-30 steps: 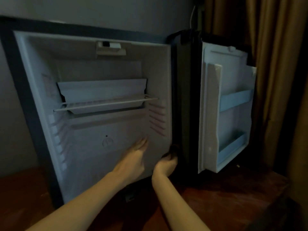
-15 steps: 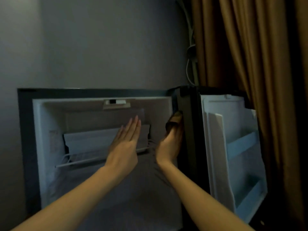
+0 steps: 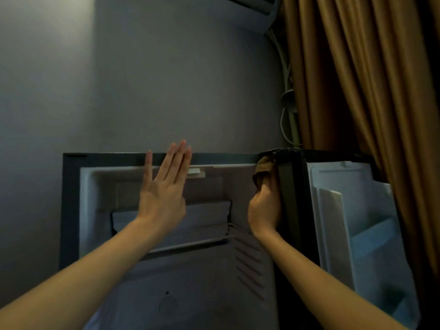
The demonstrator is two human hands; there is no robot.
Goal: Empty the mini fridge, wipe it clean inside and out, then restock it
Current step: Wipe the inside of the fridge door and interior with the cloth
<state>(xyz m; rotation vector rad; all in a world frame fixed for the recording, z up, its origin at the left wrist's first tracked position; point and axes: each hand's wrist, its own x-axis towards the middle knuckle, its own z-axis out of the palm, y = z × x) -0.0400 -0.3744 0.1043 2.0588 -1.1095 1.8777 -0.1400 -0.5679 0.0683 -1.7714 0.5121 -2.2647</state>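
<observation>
Left hand (image 3: 164,194) raised flat, fingers straight, before the fridge (image 3: 71,210) opening; right hand (image 3: 265,206) grips cloth (image 3: 263,169) at top right corner.

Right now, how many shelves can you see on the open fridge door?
2: upper shelf midway up the door, lower shelf near its bottom. The door's foot is dim, so another may hide.

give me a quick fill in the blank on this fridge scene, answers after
1. The right hand grips a brown ____ at the fridge's top right corner.
2. The left hand, held flat, holds ____.
3. The door stands open on the ____ side.
4. Behind the door hangs a ____.
Missing words: cloth; nothing; right; curtain.
</observation>
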